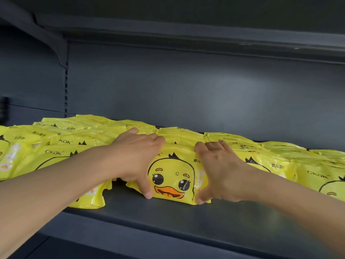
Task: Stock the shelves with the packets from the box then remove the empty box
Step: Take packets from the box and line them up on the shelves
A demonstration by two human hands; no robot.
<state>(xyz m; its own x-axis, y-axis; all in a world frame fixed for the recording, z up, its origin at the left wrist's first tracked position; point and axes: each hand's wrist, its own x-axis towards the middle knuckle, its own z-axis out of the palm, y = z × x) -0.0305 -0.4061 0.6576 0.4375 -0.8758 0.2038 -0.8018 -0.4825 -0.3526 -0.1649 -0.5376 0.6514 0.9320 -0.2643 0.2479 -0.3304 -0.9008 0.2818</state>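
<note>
Several yellow duck-face packets stand in rows on the dark grey shelf (pixel 168 217). Both hands hold the middle row's front packet (pixel 172 177) from either side. My left hand (pixel 137 156) lies over its top left, thumb down the front left edge. My right hand (pixel 217 169) covers the top right, thumb at the lower right corner. More packets fill the shelf to the left (pixel 54 146) and to the right (pixel 308 165). No box is in view.
The shelf's bare front strip runs along below the packets. Another shelf (pixel 205 40) hangs overhead, with a bracket (pixel 57 43) at the upper left. The grey back panel (pixel 186 94) stands behind the rows.
</note>
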